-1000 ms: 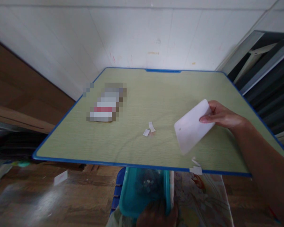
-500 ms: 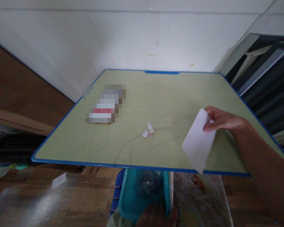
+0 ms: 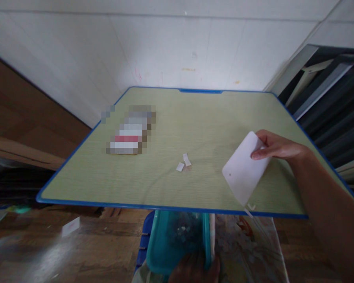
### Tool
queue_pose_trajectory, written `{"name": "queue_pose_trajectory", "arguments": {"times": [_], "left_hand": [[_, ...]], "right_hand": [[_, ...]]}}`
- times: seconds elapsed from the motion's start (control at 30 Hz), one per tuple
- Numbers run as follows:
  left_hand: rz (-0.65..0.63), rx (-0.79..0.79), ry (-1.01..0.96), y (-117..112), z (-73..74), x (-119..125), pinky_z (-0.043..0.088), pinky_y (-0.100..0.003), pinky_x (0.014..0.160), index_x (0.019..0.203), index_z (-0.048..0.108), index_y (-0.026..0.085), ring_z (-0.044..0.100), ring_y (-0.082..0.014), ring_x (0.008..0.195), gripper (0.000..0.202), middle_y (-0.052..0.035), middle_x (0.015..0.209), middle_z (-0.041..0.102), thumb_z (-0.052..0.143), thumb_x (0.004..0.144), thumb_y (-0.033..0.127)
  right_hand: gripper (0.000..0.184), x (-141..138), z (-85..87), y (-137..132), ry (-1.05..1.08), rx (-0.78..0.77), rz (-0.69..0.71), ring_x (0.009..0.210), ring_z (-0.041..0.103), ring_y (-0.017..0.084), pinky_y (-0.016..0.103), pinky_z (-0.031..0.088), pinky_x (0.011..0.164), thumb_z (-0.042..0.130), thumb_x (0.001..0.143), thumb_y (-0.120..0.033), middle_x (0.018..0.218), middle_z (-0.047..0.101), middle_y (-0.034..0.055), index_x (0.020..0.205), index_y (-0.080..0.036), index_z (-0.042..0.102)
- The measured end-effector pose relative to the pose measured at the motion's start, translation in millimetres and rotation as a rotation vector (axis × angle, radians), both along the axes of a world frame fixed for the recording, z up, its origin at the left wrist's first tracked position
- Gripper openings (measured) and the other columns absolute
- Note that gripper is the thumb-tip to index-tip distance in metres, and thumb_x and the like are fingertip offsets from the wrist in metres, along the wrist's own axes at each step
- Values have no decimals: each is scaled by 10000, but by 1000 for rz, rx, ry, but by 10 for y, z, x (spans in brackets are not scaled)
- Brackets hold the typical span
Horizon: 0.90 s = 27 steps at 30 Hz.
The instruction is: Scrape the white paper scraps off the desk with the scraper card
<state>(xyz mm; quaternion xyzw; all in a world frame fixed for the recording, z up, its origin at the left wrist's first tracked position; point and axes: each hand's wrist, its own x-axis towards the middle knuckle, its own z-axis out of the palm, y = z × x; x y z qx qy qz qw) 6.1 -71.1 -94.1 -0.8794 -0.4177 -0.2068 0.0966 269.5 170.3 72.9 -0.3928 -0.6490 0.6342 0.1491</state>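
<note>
My right hand (image 3: 271, 147) pinches a white card (image 3: 243, 173) with rounded corners and a small dark spot near one corner. The card is tilted over the table's right front part, its lower corner close to the front edge. By that corner are small white scraps (image 3: 251, 206), right at the edge. Below the table, my left hand (image 3: 193, 269) is dim, its fingers curled over the near rim of a teal plastic basin (image 3: 162, 255). Inside the basin lie small pale bits, too dark to make out. Two small white paper pieces (image 3: 180, 167) rest mid-table.
The green table (image 3: 212, 118) has a blue rim and stands against a white wall. A blurred-out rectangular item (image 3: 129, 131) lies on its left side. Dark folded frames (image 3: 333, 86) lean at the right. On the wooden floor lies a white paper piece (image 3: 71, 226).
My right hand has shifted slightly left and up with the card, whose lower corner has lifted from the front edge. White scraps now show below it. My left hand stays at the basin.
</note>
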Motion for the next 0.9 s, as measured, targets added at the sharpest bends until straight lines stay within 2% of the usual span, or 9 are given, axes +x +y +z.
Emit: {"name": "queue_pose_trajectory", "arguments": {"times": [0.13,0.37,0.53,0.7,0.77,0.9], "left_hand": [[4,10,-5,0,1,7,395,-249,336,853,556,299,456,-154,405,338,38,500,487,631,525,278],[2,-37,11,-13,27,5,386,-233,360,899,553,291,461,-143,414,339,42,506,490,620,568,258],[9,-32,-4,-9,61,-11,365,-241,359,934,551,290,457,-148,417,311,30,519,498,572,624,269],[22,-86,30,-31,54,-16,399,-235,396,941,544,313,484,-144,450,310,36,544,514,595,636,324],[32,-78,24,-28,47,-3,397,-241,379,943,543,311,483,-151,439,355,31,537,510,620,597,311],[19,-7,-2,-8,44,22,390,-249,337,858,560,294,457,-159,395,384,34,492,488,669,490,281]], "right_hand": [[152,22,-14,-2,11,-29,15,557,615,111,157,471,503,675,586,-152,668,669,-2,735,-125,657],[111,93,18,-24,37,64,-104,531,602,109,158,455,482,655,595,-142,642,664,-5,706,-151,660],[103,68,33,-23,-57,11,-33,541,606,127,177,459,488,646,604,-154,655,671,14,703,-139,671],[99,58,26,-59,28,-13,-3,512,598,115,167,448,458,662,585,-154,615,659,-3,684,-148,668],[120,-6,-10,-70,98,24,-83,516,593,102,163,448,465,668,588,-151,629,660,-13,707,-165,663],[208,-287,-134,-54,234,184,-414,584,598,107,202,470,517,657,632,-211,755,667,-1,838,-188,639]]}}
